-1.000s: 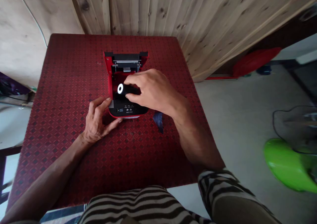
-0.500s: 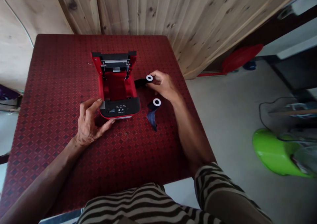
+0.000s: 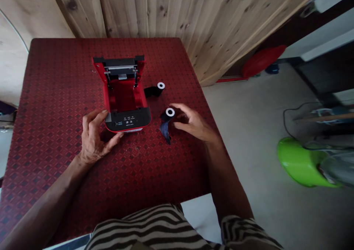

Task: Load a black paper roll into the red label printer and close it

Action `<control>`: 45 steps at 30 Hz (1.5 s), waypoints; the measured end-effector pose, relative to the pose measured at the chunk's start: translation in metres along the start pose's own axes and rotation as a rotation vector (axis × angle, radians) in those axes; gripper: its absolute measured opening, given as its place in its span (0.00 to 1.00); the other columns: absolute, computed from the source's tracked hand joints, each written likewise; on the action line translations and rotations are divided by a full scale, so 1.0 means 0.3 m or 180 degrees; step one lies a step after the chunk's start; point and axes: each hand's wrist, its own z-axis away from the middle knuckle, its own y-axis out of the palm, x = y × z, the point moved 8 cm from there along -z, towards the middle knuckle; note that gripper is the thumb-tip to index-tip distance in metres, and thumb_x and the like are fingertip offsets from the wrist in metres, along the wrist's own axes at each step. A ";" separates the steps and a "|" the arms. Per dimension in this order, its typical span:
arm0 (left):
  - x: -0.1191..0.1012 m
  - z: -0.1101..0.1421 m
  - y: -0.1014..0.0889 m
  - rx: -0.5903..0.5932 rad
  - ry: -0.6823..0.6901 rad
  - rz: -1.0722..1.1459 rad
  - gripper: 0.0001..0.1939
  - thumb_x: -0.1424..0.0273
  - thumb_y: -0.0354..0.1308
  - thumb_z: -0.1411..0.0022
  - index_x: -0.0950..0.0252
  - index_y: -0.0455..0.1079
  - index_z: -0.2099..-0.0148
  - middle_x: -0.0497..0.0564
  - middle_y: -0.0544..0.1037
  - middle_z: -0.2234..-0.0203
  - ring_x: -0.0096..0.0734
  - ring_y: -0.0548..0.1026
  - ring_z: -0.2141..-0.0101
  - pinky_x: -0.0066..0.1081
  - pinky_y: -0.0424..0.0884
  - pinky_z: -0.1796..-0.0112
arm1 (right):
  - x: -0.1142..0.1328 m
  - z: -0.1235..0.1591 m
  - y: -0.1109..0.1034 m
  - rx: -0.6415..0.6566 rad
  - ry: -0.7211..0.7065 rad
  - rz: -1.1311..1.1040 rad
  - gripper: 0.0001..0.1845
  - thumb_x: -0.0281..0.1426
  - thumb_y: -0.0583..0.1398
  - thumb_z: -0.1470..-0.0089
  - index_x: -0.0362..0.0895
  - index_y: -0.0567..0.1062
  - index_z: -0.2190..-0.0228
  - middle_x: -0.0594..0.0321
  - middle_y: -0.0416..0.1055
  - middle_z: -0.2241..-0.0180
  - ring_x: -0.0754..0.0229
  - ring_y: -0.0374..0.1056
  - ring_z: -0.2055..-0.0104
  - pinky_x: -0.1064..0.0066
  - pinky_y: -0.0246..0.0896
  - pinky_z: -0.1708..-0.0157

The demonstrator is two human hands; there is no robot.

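Observation:
A red and black label printer (image 3: 125,119) stands on the table with its lid (image 3: 120,63) raised, and its red inner bay is bare. My left hand (image 3: 95,134) steadies its front left corner, fingers on the side and top, thumb along the front edge. To the right of the printer lies a black ribbon roll (image 3: 168,114) with a white core and a loose, wrinkled dark end. My right hand (image 3: 190,122) is beside that roll, thumb and fingers apart around its right side. Farther back, a second black ribbon roll (image 3: 158,89) rests with its strip reaching toward the printer.
The table (image 3: 66,69) has a red patterned cover and meets a plank wall (image 3: 171,10) at the back. On the floor to the right are a green plastic tub (image 3: 295,161), a dark cable and a red round object (image 3: 264,62).
My right hand took a black ribbon roll out of the printer, laid it on the table to the right and let go. It then moved nearer to the other roll. My left hand stays on the printer.

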 end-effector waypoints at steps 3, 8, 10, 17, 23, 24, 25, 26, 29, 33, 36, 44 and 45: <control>0.003 -0.001 -0.004 -0.0043 -0.0028 0.0090 0.44 0.55 0.73 0.38 0.61 0.59 0.27 0.62 0.74 0.45 0.51 0.75 0.45 0.50 0.81 0.47 | -0.001 -0.012 0.046 -0.0463 -0.0055 0.0050 0.20 0.34 0.68 0.48 0.48 0.81 0.51 0.58 0.82 0.52 0.50 0.77 0.50 0.53 0.71 0.46; -0.001 0.003 0.001 0.0030 -0.0022 0.0024 0.43 0.56 0.71 0.35 0.61 0.57 0.26 0.62 0.74 0.44 0.51 0.75 0.44 0.49 0.81 0.47 | 0.046 -0.016 0.058 -0.0653 -0.0166 -0.0157 0.17 0.39 0.68 0.44 0.49 0.79 0.53 0.59 0.80 0.52 0.53 0.77 0.53 0.57 0.74 0.52; -0.001 0.008 0.004 0.0040 -0.0039 -0.0006 0.43 0.56 0.71 0.35 0.62 0.56 0.26 0.63 0.74 0.44 0.50 0.75 0.44 0.49 0.82 0.48 | 0.145 0.008 0.017 -0.0578 -0.0397 -0.0071 0.17 0.37 0.66 0.40 0.50 0.78 0.50 0.59 0.79 0.50 0.53 0.77 0.49 0.58 0.74 0.50; 0.006 0.025 0.016 0.0093 -0.0102 0.0045 0.43 0.54 0.67 0.32 0.62 0.53 0.25 0.63 0.72 0.43 0.49 0.75 0.43 0.47 0.82 0.48 | 0.596 -0.053 0.070 0.0213 -0.1580 0.1369 0.24 0.29 0.64 0.36 0.49 0.73 0.40 0.55 0.77 0.43 0.48 0.75 0.43 0.50 0.70 0.41; 0.004 0.027 0.018 0.0125 -0.0207 0.0166 0.41 0.55 0.66 0.31 0.61 0.54 0.25 0.62 0.72 0.43 0.48 0.76 0.43 0.47 0.82 0.47 | 0.590 -0.257 0.329 0.1026 -0.1270 0.2509 0.16 0.18 0.59 0.37 0.40 0.76 0.49 0.50 0.79 0.53 0.48 0.74 0.47 0.56 0.69 0.46; 0.002 0.026 0.018 0.0126 -0.0211 0.0183 0.42 0.55 0.67 0.32 0.61 0.54 0.25 0.62 0.73 0.43 0.48 0.76 0.43 0.47 0.82 0.47 | 0.579 -0.274 0.349 0.1067 -0.1144 0.2677 0.16 0.18 0.58 0.36 0.39 0.76 0.49 0.49 0.78 0.53 0.48 0.74 0.48 0.57 0.68 0.47; 0.001 0.026 0.018 0.0116 -0.0207 0.0201 0.42 0.55 0.68 0.32 0.62 0.54 0.25 0.62 0.73 0.43 0.48 0.76 0.43 0.47 0.82 0.46 | 0.571 -0.286 0.361 0.1085 -0.1040 0.2822 0.17 0.17 0.58 0.36 0.38 0.76 0.48 0.48 0.78 0.53 0.48 0.74 0.48 0.58 0.68 0.47; -0.001 0.025 0.018 0.0104 -0.0198 0.0218 0.42 0.55 0.68 0.32 0.62 0.54 0.25 0.62 0.73 0.43 0.48 0.76 0.43 0.47 0.82 0.46 | 0.567 -0.294 0.369 0.1089 -0.0964 0.2941 0.17 0.18 0.58 0.35 0.38 0.76 0.47 0.47 0.78 0.52 0.48 0.74 0.49 0.58 0.67 0.48; -0.002 0.025 0.017 0.0078 -0.0187 0.0259 0.43 0.57 0.70 0.34 0.63 0.55 0.25 0.63 0.73 0.43 0.47 0.76 0.43 0.46 0.81 0.45 | 0.561 -0.310 0.383 0.1142 -0.0831 0.3171 0.16 0.20 0.58 0.34 0.38 0.77 0.47 0.45 0.77 0.50 0.48 0.74 0.49 0.59 0.66 0.49; 0.000 0.025 0.018 0.0097 -0.0201 0.0307 0.44 0.58 0.71 0.34 0.64 0.55 0.25 0.63 0.72 0.42 0.48 0.75 0.42 0.46 0.81 0.45 | 0.545 -0.340 0.408 0.1437 -0.0760 0.3246 0.17 0.20 0.57 0.34 0.38 0.78 0.47 0.43 0.78 0.49 0.48 0.75 0.49 0.61 0.66 0.51; -0.001 0.022 0.016 0.0102 -0.0214 0.0292 0.44 0.57 0.70 0.34 0.64 0.55 0.25 0.63 0.72 0.43 0.47 0.75 0.43 0.46 0.81 0.46 | 0.537 -0.360 0.422 0.1575 -0.0776 0.3170 0.17 0.20 0.57 0.34 0.38 0.79 0.47 0.44 0.80 0.49 0.48 0.76 0.48 0.62 0.65 0.53; -0.003 0.022 0.016 0.0128 -0.0236 0.0270 0.43 0.57 0.70 0.33 0.62 0.54 0.25 0.62 0.73 0.43 0.48 0.76 0.43 0.46 0.82 0.47 | 0.514 -0.373 0.423 0.1369 -0.1014 0.2852 0.15 0.17 0.60 0.37 0.39 0.83 0.54 0.48 0.83 0.56 0.49 0.78 0.52 0.61 0.68 0.53; -0.002 0.022 0.016 0.0130 -0.0239 0.0249 0.43 0.57 0.69 0.33 0.61 0.54 0.25 0.62 0.74 0.42 0.48 0.76 0.43 0.47 0.82 0.47 | 0.517 -0.370 0.414 0.1309 -0.1104 0.2744 0.14 0.17 0.61 0.38 0.40 0.83 0.55 0.49 0.83 0.56 0.49 0.78 0.52 0.61 0.68 0.52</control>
